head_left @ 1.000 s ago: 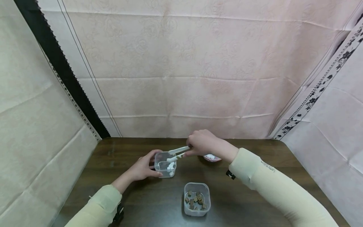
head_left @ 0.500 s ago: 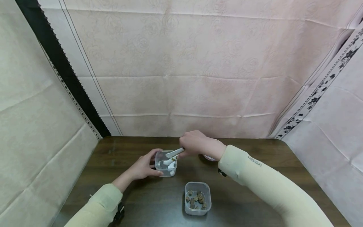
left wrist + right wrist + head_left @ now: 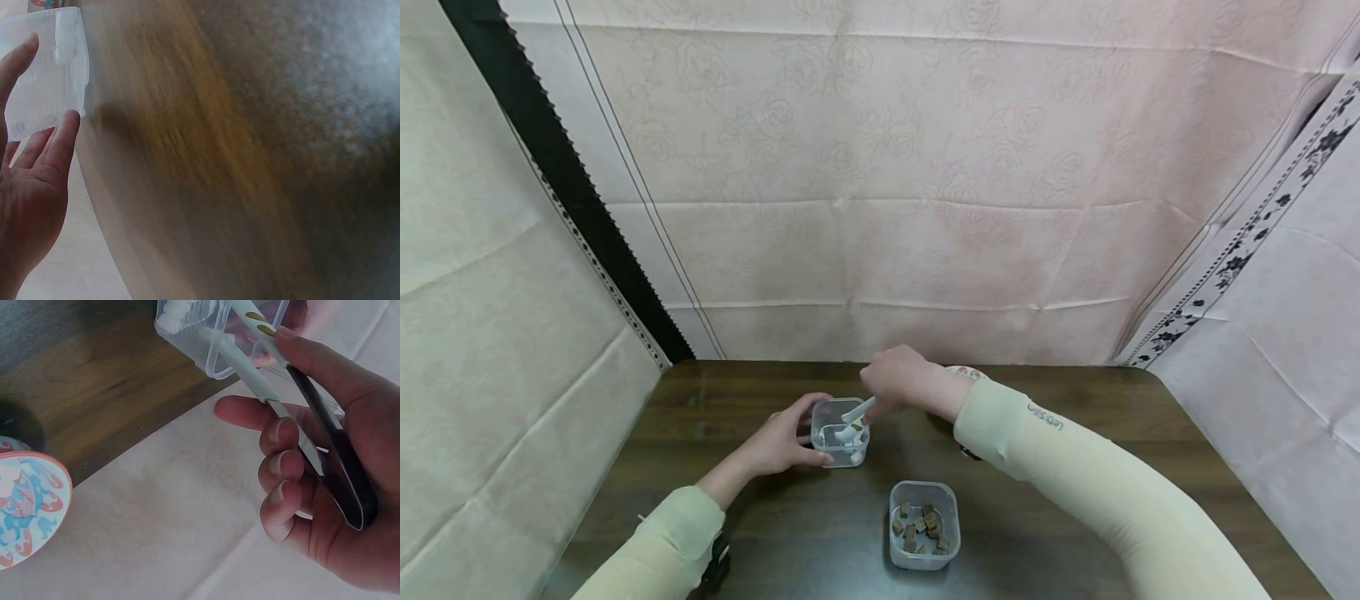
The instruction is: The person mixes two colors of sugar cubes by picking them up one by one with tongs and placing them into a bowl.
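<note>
My left hand (image 3: 778,440) grips a small clear plastic container (image 3: 838,459) from its left side, thumb and fingers on opposite walls. White pieces (image 3: 857,457) lie in its right part; their kind is too small to tell. My right hand (image 3: 906,382) holds a pair of tongs (image 3: 245,370) with pale green arms and a dark handle end. The tongs' tips reach down inside the container. Whether they pinch a white piece cannot be made out. In the right wrist view, the tongs' arms stand a little apart, fingers curled along one side.
Nearer the front stands a second clear container (image 3: 924,562) with several brown chunks (image 3: 930,523). A patterned bowl (image 3: 37,512) with a red rim and white pieces sits beyond my right wrist, partly hidden in the head view. Cloth walls (image 3: 880,250) enclose the brown table (image 3: 805,533).
My right hand has moved left and the tongs have gone deeper into the container, their arms closer together. The left hand keeps its hold on the container.
</note>
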`<state>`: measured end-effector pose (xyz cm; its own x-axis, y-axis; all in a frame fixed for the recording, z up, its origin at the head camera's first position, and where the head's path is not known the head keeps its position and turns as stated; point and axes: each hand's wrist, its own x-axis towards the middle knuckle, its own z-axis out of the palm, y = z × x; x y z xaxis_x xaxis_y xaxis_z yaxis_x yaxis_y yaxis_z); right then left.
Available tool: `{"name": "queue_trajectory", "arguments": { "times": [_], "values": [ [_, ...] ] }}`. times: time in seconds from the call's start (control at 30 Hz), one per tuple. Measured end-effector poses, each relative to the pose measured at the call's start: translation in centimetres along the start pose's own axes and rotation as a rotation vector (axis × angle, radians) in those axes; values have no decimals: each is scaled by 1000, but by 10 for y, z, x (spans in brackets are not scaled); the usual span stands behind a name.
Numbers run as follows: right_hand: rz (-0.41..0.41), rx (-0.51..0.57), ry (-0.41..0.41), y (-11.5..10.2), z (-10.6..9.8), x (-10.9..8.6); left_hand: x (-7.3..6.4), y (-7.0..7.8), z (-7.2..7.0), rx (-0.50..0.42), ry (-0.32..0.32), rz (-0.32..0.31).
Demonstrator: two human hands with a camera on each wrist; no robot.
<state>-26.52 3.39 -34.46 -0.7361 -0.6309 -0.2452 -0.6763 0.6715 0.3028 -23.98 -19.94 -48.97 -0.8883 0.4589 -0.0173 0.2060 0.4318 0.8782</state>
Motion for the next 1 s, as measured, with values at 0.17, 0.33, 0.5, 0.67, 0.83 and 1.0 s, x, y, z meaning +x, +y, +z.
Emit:
{"name": "queue_trajectory", "arguments": {
  "times": [0.17,0.33,0.5,0.67,0.83,1.0],
  "values": [
    [1,-7,-26,-7,0,3,-1,0,0,-3,-3,6],
    [-10,-17,-18,-14,0,6,-1,-1,0,-13,-6,20],
    [-10,-37,-26,-20,0,8,-1,0,0,-18,-7,30],
    [-7,-57,-40,-24,-3,11,-2,2,0,-21,-7,23],
    [5,-64,-46,-27,-5,14,-2,3,-1,-20,-6,25],
    [14,-73,-53,-30,-8,16,-2,4,-1,-27,-10,26]
  ]
}}
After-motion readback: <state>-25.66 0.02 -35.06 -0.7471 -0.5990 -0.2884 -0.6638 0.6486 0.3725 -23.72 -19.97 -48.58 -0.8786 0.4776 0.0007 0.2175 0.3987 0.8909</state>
